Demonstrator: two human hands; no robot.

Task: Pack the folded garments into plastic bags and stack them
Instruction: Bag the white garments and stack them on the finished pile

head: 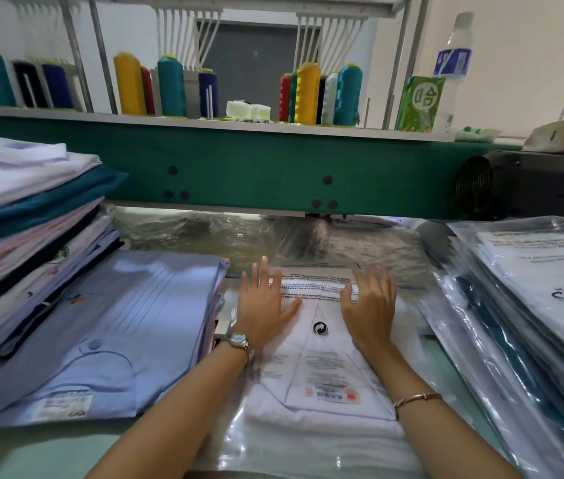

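Observation:
A folded white garment (322,420) lies in front of me inside a clear printed plastic bag (311,281). My left hand (263,305) presses flat on the bag's upper left part, fingers straight. My right hand (372,305) rests on its upper right part, with the fingertips curled over the folded flap near the red print. A folded light blue shirt (101,333) lies unbagged to the left. A stack of bagged garments (533,305) sits to the right.
A tall pile of folded garments (25,229) rises at far left. Loose clear bags (222,233) lie behind, under a green machine beam (256,174). Thread cones (308,93), a green carton (418,103) and a water bottle (455,60) stand on the shelf above.

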